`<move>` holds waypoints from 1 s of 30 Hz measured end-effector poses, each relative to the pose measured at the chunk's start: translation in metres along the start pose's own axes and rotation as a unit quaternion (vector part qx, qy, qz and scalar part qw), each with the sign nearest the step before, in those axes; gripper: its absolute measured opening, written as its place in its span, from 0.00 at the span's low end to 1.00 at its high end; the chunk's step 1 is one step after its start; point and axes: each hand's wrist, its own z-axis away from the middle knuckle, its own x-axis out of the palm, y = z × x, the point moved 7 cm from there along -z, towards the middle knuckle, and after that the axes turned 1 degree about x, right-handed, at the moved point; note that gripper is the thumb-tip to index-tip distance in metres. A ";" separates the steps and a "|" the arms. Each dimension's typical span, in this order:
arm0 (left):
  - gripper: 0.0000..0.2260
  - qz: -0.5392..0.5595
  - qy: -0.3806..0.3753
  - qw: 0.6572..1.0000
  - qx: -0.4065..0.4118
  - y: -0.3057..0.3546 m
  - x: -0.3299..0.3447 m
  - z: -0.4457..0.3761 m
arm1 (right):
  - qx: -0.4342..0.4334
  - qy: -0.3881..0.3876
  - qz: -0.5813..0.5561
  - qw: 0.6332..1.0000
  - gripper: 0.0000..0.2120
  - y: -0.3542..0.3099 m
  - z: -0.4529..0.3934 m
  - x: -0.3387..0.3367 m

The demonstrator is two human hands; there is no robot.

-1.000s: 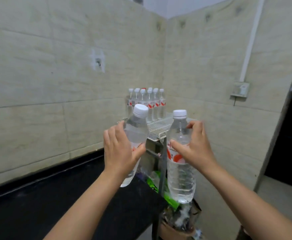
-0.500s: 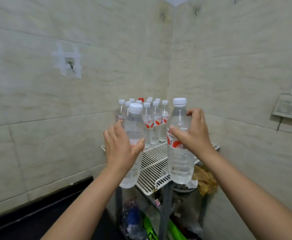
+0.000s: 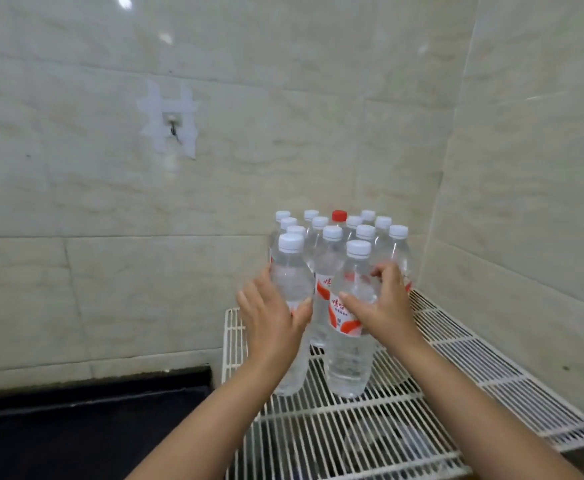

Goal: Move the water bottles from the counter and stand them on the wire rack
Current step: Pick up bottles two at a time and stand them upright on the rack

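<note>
Two water bottles stand upright on the wire rack (image 3: 457, 344), just in front of the bunch of bottles (image 3: 339, 233) packed into its back corner. The left hand (image 3: 270, 323) wraps around the left bottle (image 3: 289, 271), and the right hand (image 3: 384, 306) wraps around the right bottle (image 3: 351, 355), likely so neither tips on the thin wires. The dark surface (image 3: 76, 427) lies off the rack's left edge.

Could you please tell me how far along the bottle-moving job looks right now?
Done: a cluster of clear, mostly white-capped plastic bottles stands upright at the white wire rack's back corner. In hand: the left hand and right hand each grip one bottle, bases at the rack. Left: releasing them; the counter's remaining bottles are out of view.
</note>
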 end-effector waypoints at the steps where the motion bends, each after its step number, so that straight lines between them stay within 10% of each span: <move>1: 0.35 -0.006 0.011 1.000 -0.004 0.002 0.006 -0.001 | 0.003 -0.012 -0.011 1.000 0.22 0.008 -0.005 0.003; 30: 0.25 -0.069 -0.097 0.993 0.029 0.043 0.000 -0.061 | -0.087 -0.137 0.045 0.986 0.19 -0.019 -0.054 -0.007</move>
